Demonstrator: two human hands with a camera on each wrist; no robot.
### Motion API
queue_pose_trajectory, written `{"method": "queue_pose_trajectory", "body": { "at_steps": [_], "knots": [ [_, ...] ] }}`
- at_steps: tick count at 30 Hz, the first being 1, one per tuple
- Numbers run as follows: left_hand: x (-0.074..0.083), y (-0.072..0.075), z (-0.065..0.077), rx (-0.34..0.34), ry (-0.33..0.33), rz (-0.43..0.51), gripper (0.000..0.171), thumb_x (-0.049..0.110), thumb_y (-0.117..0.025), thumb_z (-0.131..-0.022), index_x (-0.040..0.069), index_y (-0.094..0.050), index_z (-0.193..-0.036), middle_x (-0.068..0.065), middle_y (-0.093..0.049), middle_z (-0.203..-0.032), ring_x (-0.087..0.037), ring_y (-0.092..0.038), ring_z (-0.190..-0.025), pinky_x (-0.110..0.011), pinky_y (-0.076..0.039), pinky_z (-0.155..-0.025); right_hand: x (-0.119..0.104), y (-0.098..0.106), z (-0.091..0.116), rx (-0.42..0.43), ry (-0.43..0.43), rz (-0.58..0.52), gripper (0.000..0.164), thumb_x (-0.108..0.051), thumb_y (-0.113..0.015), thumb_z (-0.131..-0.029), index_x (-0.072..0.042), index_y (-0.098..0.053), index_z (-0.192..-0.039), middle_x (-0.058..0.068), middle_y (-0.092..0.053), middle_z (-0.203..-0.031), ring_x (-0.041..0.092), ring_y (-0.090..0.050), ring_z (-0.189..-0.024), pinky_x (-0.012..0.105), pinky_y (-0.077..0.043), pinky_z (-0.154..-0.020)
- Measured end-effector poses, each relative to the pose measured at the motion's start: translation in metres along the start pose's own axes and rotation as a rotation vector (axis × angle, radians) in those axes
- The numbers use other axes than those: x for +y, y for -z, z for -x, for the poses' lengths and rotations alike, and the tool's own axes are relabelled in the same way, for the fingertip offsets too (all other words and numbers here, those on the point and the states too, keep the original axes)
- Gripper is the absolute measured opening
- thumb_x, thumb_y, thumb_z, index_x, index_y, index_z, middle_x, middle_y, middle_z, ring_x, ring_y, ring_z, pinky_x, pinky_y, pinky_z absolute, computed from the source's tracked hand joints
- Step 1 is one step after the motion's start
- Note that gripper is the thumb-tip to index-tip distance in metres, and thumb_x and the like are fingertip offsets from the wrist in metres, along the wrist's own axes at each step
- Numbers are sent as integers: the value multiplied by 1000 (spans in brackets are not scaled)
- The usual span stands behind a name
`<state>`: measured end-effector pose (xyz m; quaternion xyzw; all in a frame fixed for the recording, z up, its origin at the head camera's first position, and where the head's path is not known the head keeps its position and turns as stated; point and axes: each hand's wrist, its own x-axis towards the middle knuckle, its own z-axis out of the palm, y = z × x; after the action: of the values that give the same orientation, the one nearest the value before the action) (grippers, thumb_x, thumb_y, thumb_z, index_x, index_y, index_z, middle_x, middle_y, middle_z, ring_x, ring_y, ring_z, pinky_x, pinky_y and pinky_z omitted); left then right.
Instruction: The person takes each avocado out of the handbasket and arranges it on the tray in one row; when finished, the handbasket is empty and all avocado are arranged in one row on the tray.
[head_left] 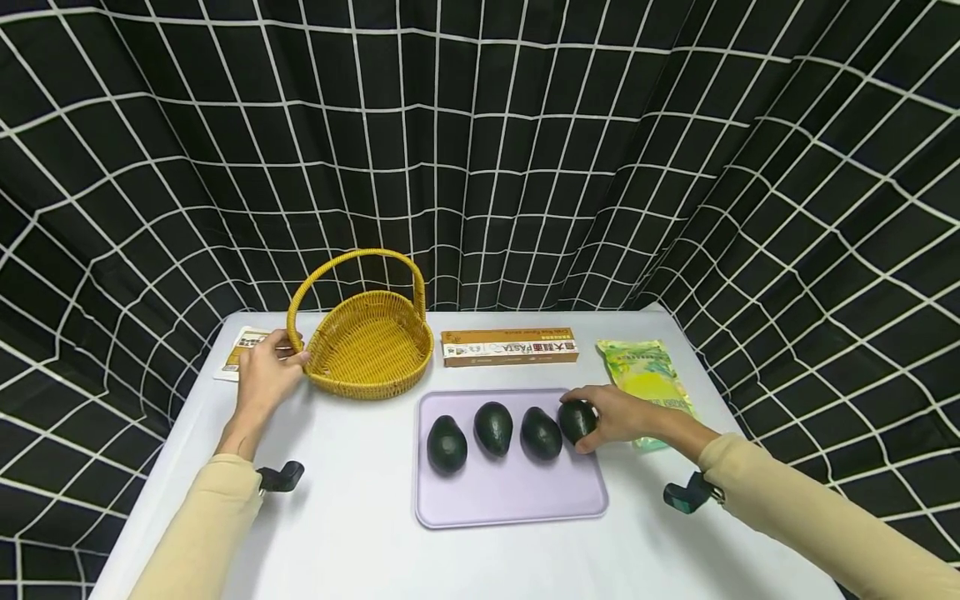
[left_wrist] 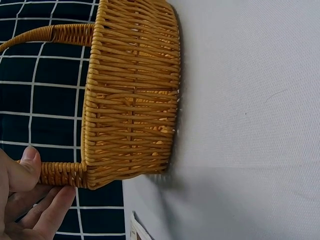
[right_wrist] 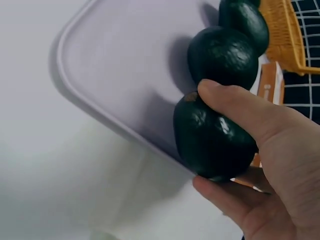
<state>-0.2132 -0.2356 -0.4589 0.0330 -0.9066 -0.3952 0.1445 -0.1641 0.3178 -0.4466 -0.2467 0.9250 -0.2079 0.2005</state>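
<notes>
My left hand (head_left: 272, 371) grips the lower left end of the arched handle of a yellow-brown wicker basket (head_left: 367, 385). Thumb and fingers pinch that handle in the left wrist view, and the woven interior shows bare in the head view. At the right end of a pale lilac tray (head_left: 510, 500), my right hand (head_left: 611, 414) holds a dark green avocado (right_wrist: 212, 142) between thumb and fingers. Three more avocados lie in a row to its left on the tray: one right beside it (head_left: 541, 434), one in the middle (head_left: 493, 428) and one at the left (head_left: 447, 445).
Behind the tray lies a long pasta box (head_left: 510, 347). A green and yellow packet (head_left: 645, 375) is to the right, partly behind the right hand. Beyond the left hand lies a flat packet (head_left: 238, 354). Black curtain with white grid lines (head_left: 465, 150) surrounds the white table (head_left: 345, 517).
</notes>
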Motion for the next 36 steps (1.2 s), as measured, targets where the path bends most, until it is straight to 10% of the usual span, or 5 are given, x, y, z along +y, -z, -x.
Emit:
{"method": "queue_pose_trajectory", "body": {
  "at_steps": [36],
  "knots": [
    [-3,6,4,-20,11,-13,33,8,-72,-91,-4,-68,-122,-28,-73,-117,-49,-64,-118,-58,-36,-106,-8,-5,2,-8,0,58,101,-28,-97,-70,-4,-46,-153,17,-56,-151,39,-55,-136,61,-48,-111]
  ]
}}
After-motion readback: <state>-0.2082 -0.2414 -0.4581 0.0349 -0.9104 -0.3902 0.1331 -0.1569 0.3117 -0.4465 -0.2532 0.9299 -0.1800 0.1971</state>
